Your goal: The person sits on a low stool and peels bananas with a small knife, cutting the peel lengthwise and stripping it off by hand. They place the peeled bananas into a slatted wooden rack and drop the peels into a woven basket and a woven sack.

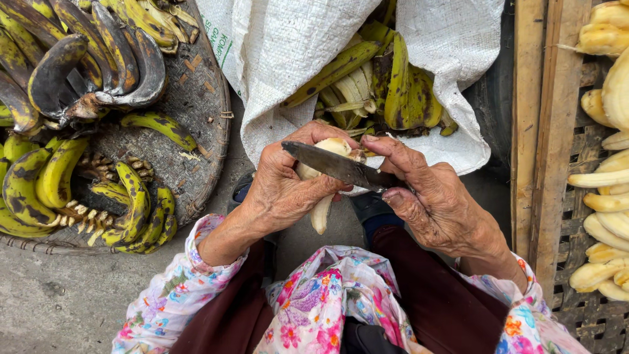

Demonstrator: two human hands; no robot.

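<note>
My left hand [282,190] is wrapped around a pale peeled banana [321,213], whose ends show above and below the fist. My right hand [436,203] grips a dark-bladed knife [334,165]. The blade lies across the banana's upper end and points left. Both hands are held over my lap, in floral sleeves.
A round woven tray [196,105] at the left holds bunches of blackened yellow-green bananas [59,177]. A white woven sack [288,46] ahead holds banana peels [386,85]. A wooden-framed rack [557,164] at the right carries several peeled bananas [606,226]. Grey concrete floor [59,301] lies below.
</note>
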